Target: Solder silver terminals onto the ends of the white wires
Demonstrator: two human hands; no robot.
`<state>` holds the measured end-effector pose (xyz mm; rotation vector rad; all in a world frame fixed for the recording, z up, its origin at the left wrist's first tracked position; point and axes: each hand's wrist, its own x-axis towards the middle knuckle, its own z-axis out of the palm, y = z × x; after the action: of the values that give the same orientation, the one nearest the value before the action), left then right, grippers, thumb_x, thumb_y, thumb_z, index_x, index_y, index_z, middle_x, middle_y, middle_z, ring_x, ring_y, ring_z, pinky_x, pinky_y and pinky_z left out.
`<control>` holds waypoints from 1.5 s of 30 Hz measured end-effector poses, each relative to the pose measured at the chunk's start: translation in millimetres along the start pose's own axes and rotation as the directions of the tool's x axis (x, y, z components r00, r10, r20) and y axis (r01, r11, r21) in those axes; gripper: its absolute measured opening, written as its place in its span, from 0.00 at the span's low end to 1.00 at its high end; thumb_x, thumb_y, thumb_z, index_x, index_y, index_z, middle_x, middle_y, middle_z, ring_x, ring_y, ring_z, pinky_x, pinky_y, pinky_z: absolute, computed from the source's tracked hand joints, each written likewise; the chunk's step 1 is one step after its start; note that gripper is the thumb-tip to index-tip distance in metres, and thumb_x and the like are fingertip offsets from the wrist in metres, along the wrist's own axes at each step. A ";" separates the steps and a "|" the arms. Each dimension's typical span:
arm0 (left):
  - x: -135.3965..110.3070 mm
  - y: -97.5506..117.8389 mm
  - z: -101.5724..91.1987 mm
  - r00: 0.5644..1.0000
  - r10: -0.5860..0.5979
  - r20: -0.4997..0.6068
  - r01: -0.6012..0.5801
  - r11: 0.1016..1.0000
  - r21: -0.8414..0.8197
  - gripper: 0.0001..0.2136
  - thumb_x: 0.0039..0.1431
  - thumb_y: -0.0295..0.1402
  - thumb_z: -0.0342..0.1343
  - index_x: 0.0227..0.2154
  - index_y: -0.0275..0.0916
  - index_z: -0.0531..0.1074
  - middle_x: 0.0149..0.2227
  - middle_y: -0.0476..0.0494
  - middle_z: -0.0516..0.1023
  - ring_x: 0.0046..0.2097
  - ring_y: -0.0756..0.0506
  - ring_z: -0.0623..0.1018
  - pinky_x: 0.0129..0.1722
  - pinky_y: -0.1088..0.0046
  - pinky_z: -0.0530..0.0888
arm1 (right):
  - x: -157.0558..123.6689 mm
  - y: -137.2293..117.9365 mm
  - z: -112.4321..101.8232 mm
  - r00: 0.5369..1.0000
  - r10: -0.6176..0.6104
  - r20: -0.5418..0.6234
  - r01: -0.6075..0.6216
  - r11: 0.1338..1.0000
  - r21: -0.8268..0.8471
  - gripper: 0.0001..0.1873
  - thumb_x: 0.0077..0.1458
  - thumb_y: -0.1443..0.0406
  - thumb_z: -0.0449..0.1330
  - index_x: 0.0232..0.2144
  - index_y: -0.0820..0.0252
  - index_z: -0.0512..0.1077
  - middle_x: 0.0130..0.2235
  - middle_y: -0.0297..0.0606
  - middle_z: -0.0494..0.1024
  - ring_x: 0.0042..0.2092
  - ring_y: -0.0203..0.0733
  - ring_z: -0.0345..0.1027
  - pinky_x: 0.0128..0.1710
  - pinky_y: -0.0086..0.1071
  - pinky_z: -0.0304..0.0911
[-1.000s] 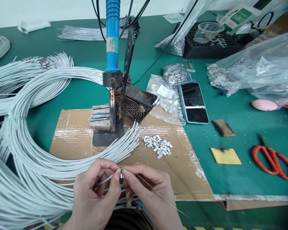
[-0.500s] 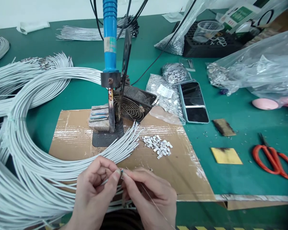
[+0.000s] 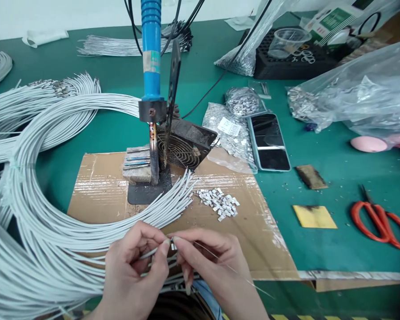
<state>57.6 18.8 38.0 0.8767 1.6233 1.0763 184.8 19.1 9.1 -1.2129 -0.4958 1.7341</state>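
Observation:
My left hand (image 3: 136, 266) is closed in a pinch on a white cable (image 3: 148, 254), close to the cable's end. Against its fingertips, my right hand (image 3: 216, 262) pinches a tiny white-and-metal connector (image 3: 173, 245) at that end; the fingers partly hide it. A thin silvery wire, which looks like solder wire (image 3: 234, 269), runs across my right hand and sticks out to the lower right. Just beyond both hands lie the fanned ends of a cable bundle (image 3: 173, 202) and a pile of small metal connectors (image 3: 219, 203) on the cardboard (image 3: 250, 240).
A blue-handled soldering iron (image 3: 152, 58) stands upright in a holder behind the hands, beside a small fan (image 3: 183, 149). Coiled white cables (image 3: 26, 200) fill the left. To the right are a phone (image 3: 269, 142), a yellow sponge (image 3: 315, 217) and red-handled scissors (image 3: 380, 222).
My right hand has shifted slightly right and turned, and its wire now points further to the right. A small white-and-metal piece now shows between the fingertips. My left hand has barely moved.

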 end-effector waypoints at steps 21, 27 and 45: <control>10.4 3.4 -7.1 0.992 -0.097 0.083 0.101 0.994 -0.039 0.07 0.49 0.31 0.70 0.22 0.39 0.77 0.18 0.56 0.70 0.22 0.54 0.66 0.23 0.82 0.67 | -6.0 2.2 -5.8 0.947 -0.321 0.002 0.310 0.915 -0.257 0.06 0.58 0.63 0.72 0.36 0.48 0.90 0.26 0.37 0.82 0.23 0.35 0.71 0.22 0.27 0.66; 14.2 4.3 -10.6 0.983 -0.142 0.119 0.148 0.988 -0.039 0.08 0.47 0.31 0.71 0.22 0.38 0.77 0.18 0.56 0.68 0.22 0.54 0.64 0.22 0.83 0.64 | -8.0 3.7 -4.5 0.951 -0.279 -0.131 0.255 0.950 -0.179 0.02 0.55 0.61 0.75 0.30 0.51 0.88 0.24 0.34 0.81 0.22 0.35 0.71 0.23 0.26 0.69; 21.1 6.4 -11.8 0.982 -0.082 0.170 0.104 0.987 -0.121 0.07 0.44 0.23 0.71 0.19 0.38 0.79 0.27 0.48 0.80 0.28 0.51 0.80 0.27 0.85 0.76 | 3.8 -2.1 -1.9 0.911 -0.413 -0.007 0.389 0.864 -0.321 0.09 0.58 0.66 0.72 0.37 0.44 0.90 0.30 0.36 0.83 0.31 0.39 0.75 0.31 0.29 0.71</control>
<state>40.8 37.3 38.8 0.7754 1.4277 1.0051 187.2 23.0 7.9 -1.2793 -0.9363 1.2771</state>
